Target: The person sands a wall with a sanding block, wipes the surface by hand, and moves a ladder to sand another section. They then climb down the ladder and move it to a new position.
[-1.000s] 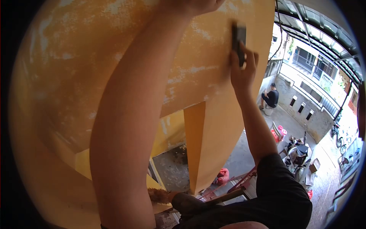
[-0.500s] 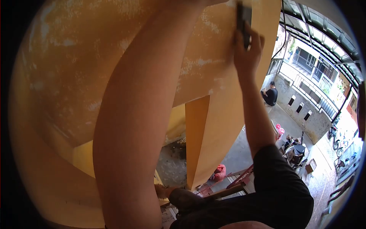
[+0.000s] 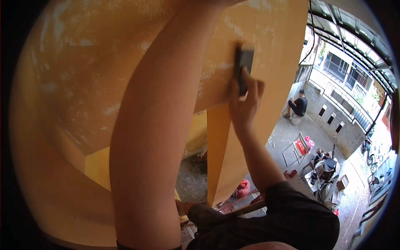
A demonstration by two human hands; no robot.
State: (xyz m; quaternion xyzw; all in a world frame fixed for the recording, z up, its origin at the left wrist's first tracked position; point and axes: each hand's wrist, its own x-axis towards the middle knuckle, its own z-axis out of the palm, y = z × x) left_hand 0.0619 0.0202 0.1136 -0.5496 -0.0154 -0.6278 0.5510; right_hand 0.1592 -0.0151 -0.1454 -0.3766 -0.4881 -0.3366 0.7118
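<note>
My right hand (image 3: 246, 96) is wrapped round a dark grey sanding block (image 3: 246, 56), a flat rectangular piece held upright against the wall. The block is slightly blurred. Behind it spreads an orange-painted wall (image 3: 166, 41) with whitish worn patches, ending in a corner on the right. My left forearm crosses the middle of the view and reaches up. Only the edge of my left hand (image 3: 227, 3) shows at the top; its fingers lie outside the picture, so what it touches is hidden.
Far below on the floor are a folding chair (image 3: 295, 151) with pink and red things and a pile of clutter (image 3: 327, 173). A person (image 3: 298, 104) sits by the low wall. A wooden bar, possibly part of a ladder (image 3: 246, 208), is beneath me beside an opening.
My right hand has moved down and to the left across the wall with the sanding block. The left arm has shifted only slightly, and more of the floor and chair shows.
</note>
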